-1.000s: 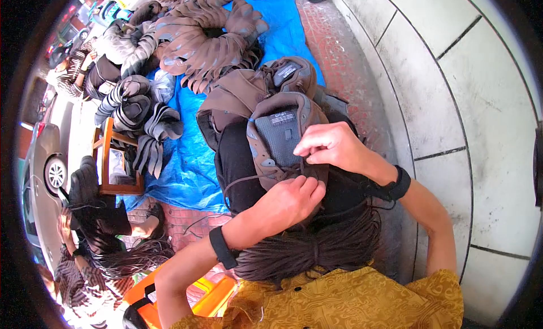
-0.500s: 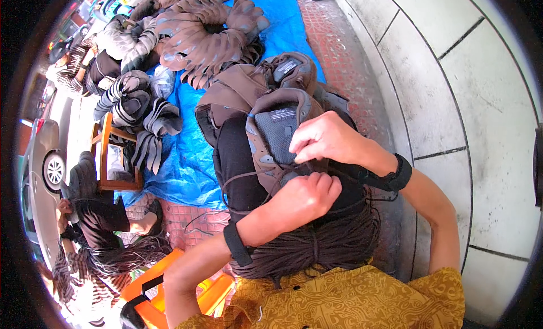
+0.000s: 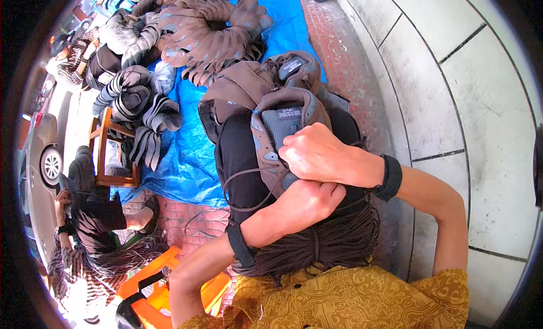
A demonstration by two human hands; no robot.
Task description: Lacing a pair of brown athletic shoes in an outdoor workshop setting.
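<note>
A brown and grey shoe upper [image 3: 277, 125] with a grey mesh tongue lies across my black-trousered lap, its collar pointing away from me. A thin brown shoelace [image 3: 240, 173] loops out from its left side. My right hand [image 3: 317, 154] is closed over the upper's lacing area, in a pinch on the shoelace; its fingertips are mostly hidden. Just nearer to me and touching it, my left hand [image 3: 314, 202] is curled palm down over the front of the upper. What its fingers grip is hidden. A thick bundle of brown laces [image 3: 317, 247] rests against my lap.
More brown shoe uppers [image 3: 237, 83] lie beyond my knees. Ring-shaped piles of uppers [image 3: 198, 26] cover the blue tarp [image 3: 195, 176]. A wooden stool [image 3: 104, 154], an orange plastic stool [image 3: 147, 284] and people at work are on the left; a tiled wall [image 3: 435, 103] borders the right.
My right hand has moved down and closed, from a raised pinch above the upper to contact with my left hand. The left hand has shifted slightly downward.
</note>
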